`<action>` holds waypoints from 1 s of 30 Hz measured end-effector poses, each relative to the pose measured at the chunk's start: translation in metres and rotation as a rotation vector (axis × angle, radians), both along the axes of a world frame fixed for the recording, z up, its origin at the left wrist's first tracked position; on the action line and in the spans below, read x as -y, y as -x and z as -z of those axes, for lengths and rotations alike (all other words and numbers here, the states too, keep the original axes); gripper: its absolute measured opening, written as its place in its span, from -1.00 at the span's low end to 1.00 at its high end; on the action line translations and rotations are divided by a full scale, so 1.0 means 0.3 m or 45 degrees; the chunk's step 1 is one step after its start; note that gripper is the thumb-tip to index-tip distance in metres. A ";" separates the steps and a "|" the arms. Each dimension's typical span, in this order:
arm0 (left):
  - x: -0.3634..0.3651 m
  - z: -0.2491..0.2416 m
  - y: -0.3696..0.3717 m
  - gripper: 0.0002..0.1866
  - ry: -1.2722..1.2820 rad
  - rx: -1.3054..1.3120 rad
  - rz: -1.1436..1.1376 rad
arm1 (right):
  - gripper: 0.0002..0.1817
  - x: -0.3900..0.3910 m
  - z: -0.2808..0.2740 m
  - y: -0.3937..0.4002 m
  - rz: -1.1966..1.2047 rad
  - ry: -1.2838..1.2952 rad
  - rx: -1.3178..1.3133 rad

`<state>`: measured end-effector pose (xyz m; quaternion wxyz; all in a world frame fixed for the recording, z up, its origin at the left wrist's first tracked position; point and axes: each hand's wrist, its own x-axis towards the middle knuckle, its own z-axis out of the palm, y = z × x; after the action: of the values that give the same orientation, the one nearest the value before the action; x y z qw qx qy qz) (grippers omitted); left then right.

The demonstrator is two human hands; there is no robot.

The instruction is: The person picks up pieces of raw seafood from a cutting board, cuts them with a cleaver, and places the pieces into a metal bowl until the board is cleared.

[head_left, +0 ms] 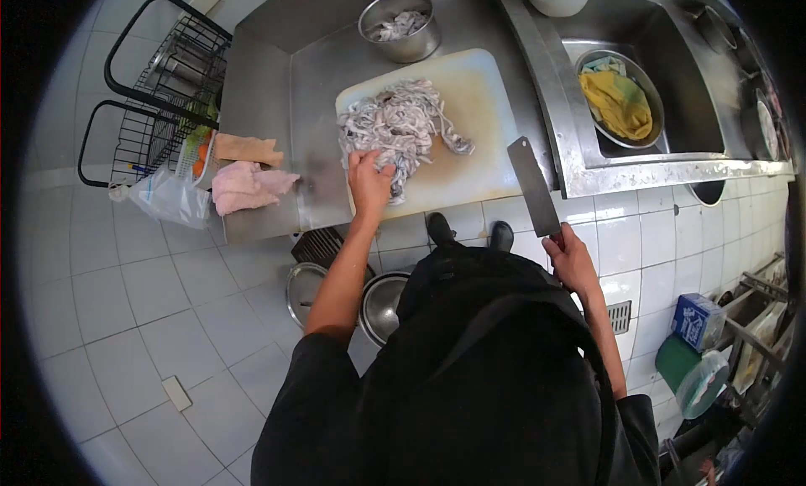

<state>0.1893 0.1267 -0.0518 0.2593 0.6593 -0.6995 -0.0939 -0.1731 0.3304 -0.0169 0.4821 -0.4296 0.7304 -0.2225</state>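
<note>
A heap of stringy, grey-white pieces (390,121) lies on the left part of a white cutting board (478,142); their exact kind I cannot make out. My left hand (369,184) is at the heap's near edge, fingers curled closed on some of the strands. A short tail of pieces trails to the right across the board. In my right hand (573,258) is a cleaver (532,186), gripped by its handle. Its broad blade points away from me, just beyond the board's right edge. Behind the board stands a metal pot (403,45) with similar pieces inside.
A pink cloth (248,188) and a brown piece (249,149) lie on the counter's left end, by a black wire basket (159,83). To the right, a sink (684,75) holds a bowl with a yellow cloth (617,106). Below the counter sits a metal bowl (382,310).
</note>
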 end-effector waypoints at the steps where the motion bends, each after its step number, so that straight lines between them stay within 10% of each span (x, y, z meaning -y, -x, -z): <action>1: 0.006 0.018 -0.004 -0.61 0.060 0.051 0.021 | -0.72 -0.003 -0.002 0.000 -0.002 -0.008 -0.007; 15: 0.243 -0.237 0.014 -0.84 -0.530 -0.628 -0.068 | -0.73 -0.010 -0.012 -0.029 0.068 0.048 0.015; 23: 0.671 -0.474 0.156 -0.82 -0.210 -1.128 0.122 | -0.72 -0.014 -0.006 -0.050 0.091 0.030 -0.004; 28: 0.922 -0.492 0.241 -0.72 -0.234 -0.970 0.194 | -0.72 -0.026 0.002 -0.077 0.118 0.062 -0.035; 30: 0.905 -0.436 0.260 -0.69 0.106 -0.279 0.259 | -0.73 -0.030 0.009 -0.087 0.149 0.066 -0.023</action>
<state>0.1114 -0.1447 0.0791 0.3506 0.5593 -0.7335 -0.1620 -0.1470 0.3395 -0.0197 0.4503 -0.4004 0.7527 -0.2653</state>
